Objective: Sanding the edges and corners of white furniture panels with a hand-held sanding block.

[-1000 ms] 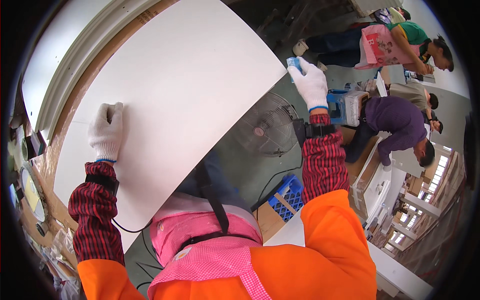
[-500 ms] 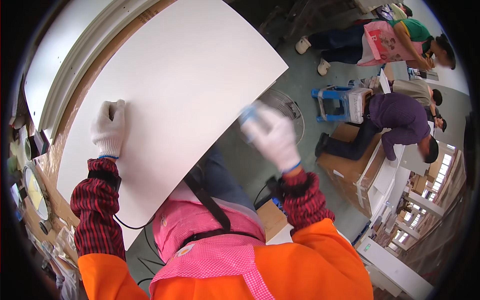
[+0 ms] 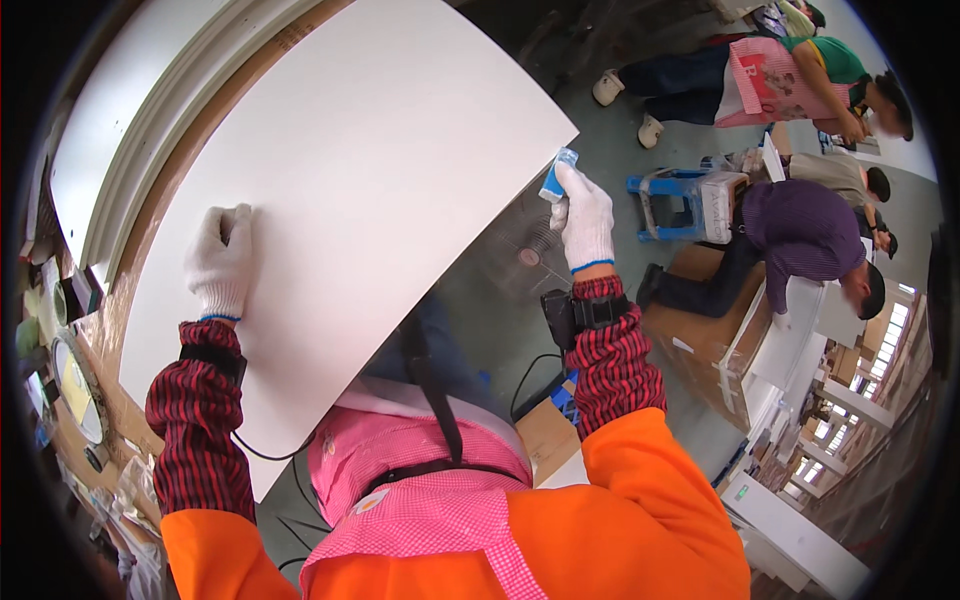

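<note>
A large white panel (image 3: 340, 190) lies in front of me, its long right edge running diagonally toward the far right corner. My left hand (image 3: 220, 250), in a white knitted glove, rests on the panel's left part with its fingers curled in and nothing visible in them. My right hand (image 3: 585, 215), gloved the same way, grips a small blue block (image 3: 559, 175) between thumb and fingers. The block is at the panel's right edge, close to the far corner; whether it touches the edge is hard to tell.
Brown cardboard (image 3: 130, 260) lies under the panel, with white moulded boards (image 3: 150, 110) beyond it. A floor fan (image 3: 528, 255) stands below the right edge. To the right are a blue stool (image 3: 665, 205), a large carton (image 3: 700, 340) and several people at work. A black cable hangs near my lap.
My right hand has moved away from me and right along the panel's edge, carrying the blue block toward the far corner. My left hand stays almost where it was.
</note>
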Demonstrator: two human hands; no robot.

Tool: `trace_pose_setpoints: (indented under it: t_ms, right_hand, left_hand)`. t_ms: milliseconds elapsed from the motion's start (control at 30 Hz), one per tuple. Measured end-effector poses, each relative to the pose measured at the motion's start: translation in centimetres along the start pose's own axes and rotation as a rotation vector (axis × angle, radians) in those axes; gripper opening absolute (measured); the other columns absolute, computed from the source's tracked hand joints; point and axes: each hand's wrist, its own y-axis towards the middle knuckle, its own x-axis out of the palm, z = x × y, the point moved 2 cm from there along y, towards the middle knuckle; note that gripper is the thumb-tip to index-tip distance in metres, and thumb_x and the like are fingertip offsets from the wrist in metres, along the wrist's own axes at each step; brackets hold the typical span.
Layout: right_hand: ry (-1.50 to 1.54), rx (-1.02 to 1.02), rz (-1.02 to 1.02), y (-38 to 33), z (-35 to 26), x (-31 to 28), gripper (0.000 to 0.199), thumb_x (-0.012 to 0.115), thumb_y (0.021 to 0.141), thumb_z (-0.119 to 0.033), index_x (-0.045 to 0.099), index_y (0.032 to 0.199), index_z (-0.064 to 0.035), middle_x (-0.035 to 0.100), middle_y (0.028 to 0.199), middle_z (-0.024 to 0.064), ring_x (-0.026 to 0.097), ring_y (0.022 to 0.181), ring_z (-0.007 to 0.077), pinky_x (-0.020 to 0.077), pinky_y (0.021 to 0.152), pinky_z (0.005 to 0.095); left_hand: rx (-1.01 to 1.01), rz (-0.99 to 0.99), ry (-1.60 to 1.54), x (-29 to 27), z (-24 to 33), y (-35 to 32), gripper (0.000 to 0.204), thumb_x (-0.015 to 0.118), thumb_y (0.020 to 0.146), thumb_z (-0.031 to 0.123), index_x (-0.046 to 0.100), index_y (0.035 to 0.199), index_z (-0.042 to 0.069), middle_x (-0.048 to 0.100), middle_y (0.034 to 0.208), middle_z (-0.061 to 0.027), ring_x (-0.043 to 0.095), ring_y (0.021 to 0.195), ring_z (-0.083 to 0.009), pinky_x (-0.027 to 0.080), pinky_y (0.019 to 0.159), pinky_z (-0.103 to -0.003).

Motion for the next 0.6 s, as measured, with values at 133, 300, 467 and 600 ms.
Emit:
trace_pose_setpoints:
  t_ms: [133, 300, 467, 600]
  right_hand:
    - [-0.035, 0.041, -0.041, -4.8, 1.3, 1.9, 0.029, 0.067, 0.092, -0.028, 0.069, 0.098, -0.0003, 0.052, 0.062, -0.0018, 0.042, 0.047, 0.0045, 0.0312, 0.043, 0.0218]
    - [-0.083, 0.091, -0.178, -11.4, 4.5, 3.9, 0.035, 0.067, 0.094, -0.025, 0.068, 0.118, -0.0006, 0.055, 0.067, -0.0036, 0.042, 0.047, 0.0014, 0.0326, 0.041, 0.0202]
    - [-0.275, 0.024, -0.348, -17.5, 6.6, 5.9, 0.039, 0.067, 0.092, -0.025, 0.067, 0.119, 0.0037, 0.073, 0.096, 0.0090, 0.064, 0.088, 0.0110, 0.0508, 0.082, 0.0285]
    - [-0.476, -0.055, -0.906, -21.4, 8.0, 7.2, 0.040, 0.065, 0.092, -0.031, 0.069, 0.115, 0.0013, 0.073, 0.090, 0.0117, 0.064, 0.083, 0.0104, 0.0517, 0.076, 0.0283]
  left_hand:
    - [0.010, -0.011, 0.000, 0.0, -0.1, 0.1, 0.029, 0.067, 0.092, 0.034, 0.066, 0.084, 0.005, 0.056, 0.062, -0.0078, 0.054, 0.057, -0.0193, 0.047, 0.060, -0.034]
    - [0.038, -0.003, 0.012, 0.1, -0.3, 0.1, 0.031, 0.066, 0.092, 0.037, 0.067, 0.086, 0.006, 0.060, 0.066, -0.0096, 0.060, 0.060, -0.0249, 0.048, 0.061, -0.036]
    - [0.071, -0.003, 0.038, 0.0, -0.8, 0.4, 0.032, 0.065, 0.092, 0.037, 0.064, 0.084, 0.006, 0.061, 0.069, -0.0124, 0.061, 0.063, -0.0308, 0.048, 0.062, -0.039]
    - [0.097, 0.007, 0.022, 0.3, -0.8, 0.3, 0.032, 0.065, 0.092, 0.037, 0.064, 0.084, 0.006, 0.062, 0.069, -0.0128, 0.062, 0.064, -0.0315, 0.048, 0.062, -0.039]
